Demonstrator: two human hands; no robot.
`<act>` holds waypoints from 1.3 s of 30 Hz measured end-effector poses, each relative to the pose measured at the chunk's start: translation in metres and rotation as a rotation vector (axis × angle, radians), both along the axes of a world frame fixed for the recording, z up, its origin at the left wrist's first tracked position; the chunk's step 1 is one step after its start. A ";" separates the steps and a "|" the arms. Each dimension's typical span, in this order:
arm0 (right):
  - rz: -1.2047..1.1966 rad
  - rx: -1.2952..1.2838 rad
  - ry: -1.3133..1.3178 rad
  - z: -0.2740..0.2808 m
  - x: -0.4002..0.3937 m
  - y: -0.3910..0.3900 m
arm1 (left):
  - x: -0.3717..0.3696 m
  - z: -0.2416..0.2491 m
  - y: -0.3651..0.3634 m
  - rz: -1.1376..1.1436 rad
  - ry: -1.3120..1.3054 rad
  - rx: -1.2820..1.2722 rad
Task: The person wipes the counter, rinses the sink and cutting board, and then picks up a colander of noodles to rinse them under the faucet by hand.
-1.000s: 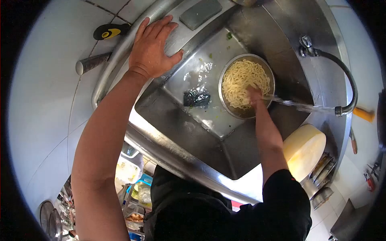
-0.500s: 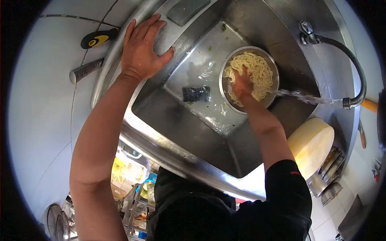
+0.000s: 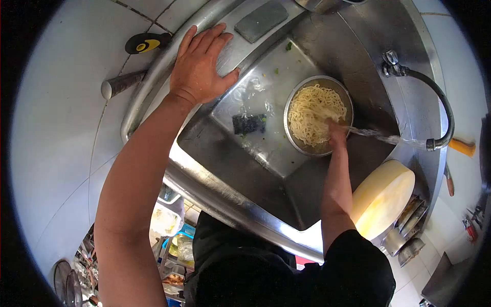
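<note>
My left hand (image 3: pixel 202 66) lies with spread fingers on the metal ledge of the sink (image 3: pixel 235 202), holding nothing. My right hand (image 3: pixel 336 134) reaches into a round metal bowl (image 3: pixel 288 130) standing in the basin. Pale yellow noodles (image 3: pixel 313 110) fill the bowl, and the right fingers dip in at its near right side. Water and noodles hide the fingertips, so their grip does not show. A stream of water (image 3: pixel 371 133) runs from the curved tap (image 3: pixel 441 97) toward the bowl beside the right hand.
A dark scrubbing pad (image 3: pixel 249 124) lies on the wet basin floor among green scraps. On the ledge rests a grey rectangular block (image 3: pixel 262 20). A thick round pale board (image 3: pixel 386 199) leans by the sink's right side, near metal pans (image 3: pixel 410 250). A black-and-yellow handle (image 3: pixel 146 44) projects beyond the left rim.
My right hand has moved from the middle of the noodles to the bowl's near right edge. My left hand stays on the ledge. The whole view has shifted slightly.
</note>
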State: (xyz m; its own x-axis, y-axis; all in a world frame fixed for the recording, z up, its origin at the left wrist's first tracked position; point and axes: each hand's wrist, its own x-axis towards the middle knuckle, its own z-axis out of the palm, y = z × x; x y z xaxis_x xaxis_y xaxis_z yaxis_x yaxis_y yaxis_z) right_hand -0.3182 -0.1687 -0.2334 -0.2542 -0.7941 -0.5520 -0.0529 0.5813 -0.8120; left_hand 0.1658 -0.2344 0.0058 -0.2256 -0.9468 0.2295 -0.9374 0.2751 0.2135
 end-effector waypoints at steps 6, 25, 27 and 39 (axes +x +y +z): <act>0.298 0.089 0.887 0.078 0.048 -0.044 | 0.000 -0.002 0.000 0.000 -0.007 -0.028; 0.881 0.241 1.140 0.026 0.137 -0.033 | -0.001 0.001 -0.001 -0.002 -0.012 -0.028; 1.341 0.109 1.439 0.035 0.106 -0.029 | -0.002 0.001 0.000 -0.004 0.000 -0.017; 0.538 0.291 1.264 0.016 0.132 -0.003 | -0.003 0.001 -0.002 -0.004 -0.043 0.004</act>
